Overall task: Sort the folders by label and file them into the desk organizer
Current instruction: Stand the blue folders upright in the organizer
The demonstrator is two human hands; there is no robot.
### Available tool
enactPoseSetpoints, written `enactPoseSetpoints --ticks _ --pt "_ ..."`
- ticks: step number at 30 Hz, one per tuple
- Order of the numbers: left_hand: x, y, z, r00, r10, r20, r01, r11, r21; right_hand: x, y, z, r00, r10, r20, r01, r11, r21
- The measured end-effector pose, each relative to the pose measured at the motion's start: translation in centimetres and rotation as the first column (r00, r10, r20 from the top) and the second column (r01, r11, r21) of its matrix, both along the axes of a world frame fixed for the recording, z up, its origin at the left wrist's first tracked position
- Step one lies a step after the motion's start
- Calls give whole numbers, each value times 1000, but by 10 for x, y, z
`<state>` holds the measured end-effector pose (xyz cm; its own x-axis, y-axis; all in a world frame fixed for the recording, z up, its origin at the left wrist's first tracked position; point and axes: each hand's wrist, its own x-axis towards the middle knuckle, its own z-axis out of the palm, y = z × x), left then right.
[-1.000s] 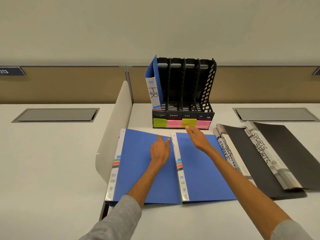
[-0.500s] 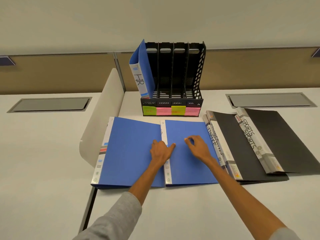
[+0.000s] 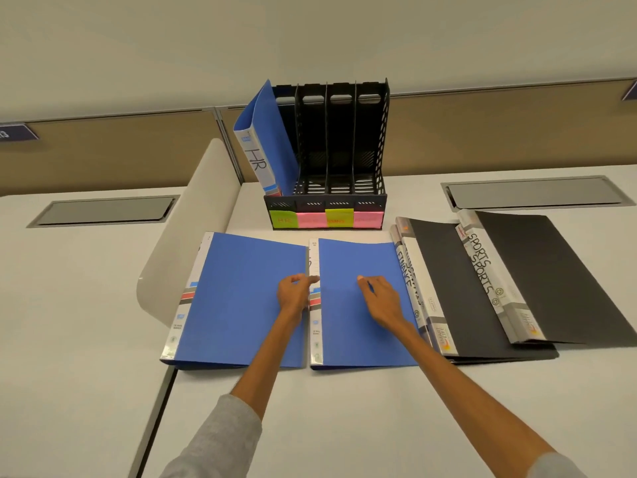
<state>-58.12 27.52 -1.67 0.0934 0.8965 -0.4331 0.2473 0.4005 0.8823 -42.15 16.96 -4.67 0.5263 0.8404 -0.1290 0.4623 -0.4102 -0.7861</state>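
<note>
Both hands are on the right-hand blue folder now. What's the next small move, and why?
Probably lift the right blue folder by its spine edge and tip it up to read the label. The left hand sits curled at that spine, covering part of its writing; the right hand rests on the cover. The organizer holds only the HR folder.

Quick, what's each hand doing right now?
Left hand: fingers curled at the spine of the right blue folder; grip cannot be told.
Right hand: open, fingertips resting on that folder's cover, holding nothing.
</note>
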Motion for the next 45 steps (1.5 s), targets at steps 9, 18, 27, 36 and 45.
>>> enactPoseSetpoints --ticks 9,18,27,36,45 --pt "17 -29 2 968 -175 -182 151 979 -139 6 -6 3 997 81 -18 -81 997 -2" --pt "9 -50 9 992 -37 -117 11 977 -214 4 -24 0 971 235 31 -234 971 -38" --pt "12 -58 23 996 51 70 -41 990 -136 12 -25 17 981 174 -80 -173 985 15" --pt "43 -55 95 984 41 175 -51 998 48 30 -5 68 984 120 -129 -88 969 231" --pt "51 -58 138 984 -34 175 -23 949 316 32 22 117 968 134 -210 -59 942 329"
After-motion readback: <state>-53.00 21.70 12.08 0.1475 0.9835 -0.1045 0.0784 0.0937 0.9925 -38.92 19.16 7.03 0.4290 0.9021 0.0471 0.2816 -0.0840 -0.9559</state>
